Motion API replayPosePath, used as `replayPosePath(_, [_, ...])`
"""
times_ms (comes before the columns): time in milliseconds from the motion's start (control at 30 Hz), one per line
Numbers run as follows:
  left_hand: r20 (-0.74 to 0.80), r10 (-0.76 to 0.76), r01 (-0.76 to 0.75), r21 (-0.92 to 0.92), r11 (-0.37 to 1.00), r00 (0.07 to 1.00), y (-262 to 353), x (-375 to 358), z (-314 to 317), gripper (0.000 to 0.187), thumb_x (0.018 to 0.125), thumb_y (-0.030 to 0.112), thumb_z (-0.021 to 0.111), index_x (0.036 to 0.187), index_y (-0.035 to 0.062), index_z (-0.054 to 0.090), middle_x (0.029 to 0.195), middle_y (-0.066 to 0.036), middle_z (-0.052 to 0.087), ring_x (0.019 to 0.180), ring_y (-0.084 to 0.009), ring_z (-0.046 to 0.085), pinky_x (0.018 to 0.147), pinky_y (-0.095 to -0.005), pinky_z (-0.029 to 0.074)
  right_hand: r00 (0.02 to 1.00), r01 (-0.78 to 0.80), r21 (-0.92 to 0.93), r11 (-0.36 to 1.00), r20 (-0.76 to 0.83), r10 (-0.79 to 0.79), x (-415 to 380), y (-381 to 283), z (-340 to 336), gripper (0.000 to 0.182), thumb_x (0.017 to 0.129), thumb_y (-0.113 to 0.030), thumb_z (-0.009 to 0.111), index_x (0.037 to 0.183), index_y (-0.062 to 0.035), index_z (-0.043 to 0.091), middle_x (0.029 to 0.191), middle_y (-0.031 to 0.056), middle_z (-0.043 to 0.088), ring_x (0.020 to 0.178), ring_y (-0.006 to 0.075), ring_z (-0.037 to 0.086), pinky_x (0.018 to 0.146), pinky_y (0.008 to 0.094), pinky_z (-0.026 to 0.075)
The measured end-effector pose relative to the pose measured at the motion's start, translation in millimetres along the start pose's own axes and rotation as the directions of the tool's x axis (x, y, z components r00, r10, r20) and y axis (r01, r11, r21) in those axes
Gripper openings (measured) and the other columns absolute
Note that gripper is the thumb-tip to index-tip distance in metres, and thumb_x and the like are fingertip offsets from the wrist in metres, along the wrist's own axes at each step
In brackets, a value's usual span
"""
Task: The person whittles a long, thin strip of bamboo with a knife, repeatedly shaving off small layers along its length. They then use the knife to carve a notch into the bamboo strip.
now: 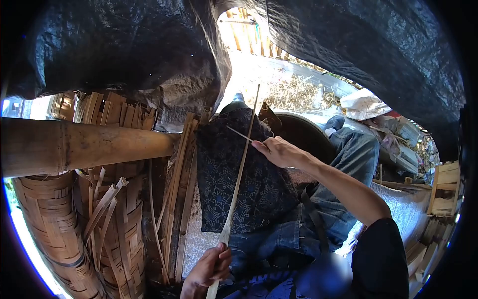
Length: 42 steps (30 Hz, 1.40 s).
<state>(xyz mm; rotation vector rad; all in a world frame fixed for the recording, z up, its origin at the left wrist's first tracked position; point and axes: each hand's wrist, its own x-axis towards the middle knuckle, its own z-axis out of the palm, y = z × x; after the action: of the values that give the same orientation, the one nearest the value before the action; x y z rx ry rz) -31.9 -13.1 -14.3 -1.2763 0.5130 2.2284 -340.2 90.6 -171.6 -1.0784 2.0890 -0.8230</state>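
My left hand (210, 265) is closed around the lower end of a long bamboo strip (238, 185), close to my body. The strip slants up and away over a dark patterned cloth (246, 174) spread on my leg. Farther up, my right hand (279, 150) pinches a thin, straight blade-like tool (239, 133). The tool points up and left and crosses the strip near my fingertips. Its handle is hidden inside my fingers, so its exact kind cannot be made out.
A thick bamboo pole (89, 146) juts in from the left above woven bamboo baskets (52, 214). Split bamboo slats (181, 194) stand left of my leg. Dark plastic sheeting (124, 47) hangs overhead. A dark round container (303, 134) sits beyond my right hand.
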Motion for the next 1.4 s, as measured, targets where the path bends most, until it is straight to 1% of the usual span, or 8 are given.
replayPosePath(300, [-0.125, -0.037, 0.046, 0.070, 0.997, 0.991, -36.5, -49.9, -13.6, 0.036, 0.095, 0.043, 0.032, 0.069, 0.0190, 0.039, 0.050, 0.003, 0.036, 0.032, -0.0086, 0.026, 0.029, -0.0220, 0.022, 0.891, 0.284, -0.222, 0.933, -0.299, -0.342, 48.4, 65.0, 3.5, 0.055, 0.098, -0.031, 0.035, 0.055, -0.0018, 0.052, 0.044, 0.0153, 0.048, 0.036, 0.0255, 0.050, 0.039, 0.0401, 0.037])
replayPosePath(367, [-0.161, -0.100, 0.112, 0.067, 0.991, 0.982, -40.5, -59.2, -19.6, 0.037, 0.095, 0.045, 0.032, 0.070, 0.0189, 0.039, 0.049, 0.003, 0.037, 0.032, -0.0089, 0.026, 0.029, -0.0223, 0.021, 0.996, -0.092, -0.274, 0.957, -0.035, 0.086, 72.6, 86.7, -12.3, 0.042, 0.100, -0.031, 0.027, 0.116, -0.0035, 0.054, 0.067, 0.0165, 0.059, 0.053, 0.0170, 0.056, 0.056, 0.0381, 0.046])
replayPosePath(400, [-0.171, -0.124, 0.133, 0.041, 0.990, 0.977, -46.9, -60.7, -28.3, 0.038, 0.095, 0.046, 0.032, 0.070, 0.0187, 0.040, 0.050, 0.002, 0.037, 0.032, -0.0093, 0.027, 0.028, -0.0219, 0.020, 0.940, 0.253, -0.758, 0.601, 0.047, -0.337, 103.0, 201.0, 19.1, 0.038, 0.095, -0.015, 0.037, 0.132, -0.0075, 0.038, 0.085, 0.0178, 0.062, 0.071, 0.0236, 0.062, 0.068, 0.0357, 0.052])
replayPosePath(433, [-0.173, -0.121, 0.131, 0.047, 0.990, 0.977, -47.7, -59.5, -31.7, 0.038, 0.095, 0.046, 0.032, 0.070, 0.0187, 0.040, 0.050, 0.002, 0.037, 0.032, -0.0093, 0.027, 0.028, -0.0219, 0.020, 0.956, -0.262, -0.481, 0.837, -0.007, 0.295, 83.7, 114.9, -25.1, 0.045, 0.093, -0.011, 0.037, 0.138, -0.0099, 0.030, 0.099, 0.0180, 0.062, 0.076, 0.0232, 0.062, 0.079, 0.0331, 0.051])
replayPosePath(467, [-0.160, -0.117, 0.124, 0.037, 0.992, 0.980, -47.9, -56.4, -34.2, 0.037, 0.095, 0.046, 0.032, 0.070, 0.0187, 0.040, 0.050, 0.003, 0.036, 0.032, -0.0094, 0.026, 0.028, -0.0216, 0.019, 0.895, -0.387, -0.421, 0.821, 0.044, 0.444, 89.9, 138.3, -34.4, 0.053, 0.092, -0.013, 0.038, 0.142, -0.0112, 0.021, 0.108, 0.0216, 0.059, 0.086, 0.0262, 0.061, 0.083, 0.0333, 0.049])
replayPosePath(633, [-0.046, -0.060, 0.062, 0.053, 0.997, 0.997, -14.7, -19.8, -19.8, 0.036, 0.098, 0.039, 0.028, 0.075, 0.0140, 0.037, 0.051, 0.004, 0.028, 0.035, -0.0074, 0.022, 0.036, -0.0230, 0.023, 0.856, -0.245, 0.036, 0.969, -0.462, 0.233, 40.6, 116.5, -29.8, 0.049, 0.097, -0.040, 0.029, 0.100, 0.0026, 0.052, 0.082, 0.0184, 0.056, 0.070, 0.0250, 0.055, 0.069, 0.0427, 0.045])
replayPosePath(833, [-0.062, 0.113, -0.098, 0.215, 0.972, 0.992, 17.7, 53.8, 10.4, 0.037, 0.096, 0.043, 0.034, 0.075, 0.0138, 0.040, 0.053, 0.006, 0.030, 0.040, -0.0054, 0.027, 0.038, -0.0211, 0.024, 0.963, -0.058, 0.206, 0.977, -0.248, 0.109, -63.6, -6.0, -43.0, 0.041, 0.097, -0.034, 0.038, 0.077, -0.0005, 0.048, 0.046, 0.0116, 0.045, 0.036, 0.0211, 0.045, 0.039, 0.0369, 0.033])
replayPosePath(1400, [-0.144, 0.585, -0.290, 0.759, 0.583, 0.798, -0.6, 80.9, 29.6, 0.044, 0.098, 0.035, 0.031, 0.070, 0.0043, 0.046, 0.055, 0.003, 0.041, 0.048, -0.0059, 0.041, 0.044, -0.0239, 0.033, 0.986, 0.074, -0.092, 0.993, -0.144, -0.087, -82.2, -45.1, 9.4, 0.038, 0.090, -0.035, 0.052, 0.070, -0.0020, 0.050, 0.046, 0.0157, 0.049, 0.042, 0.0346, 0.053, 0.041, 0.0422, 0.042])
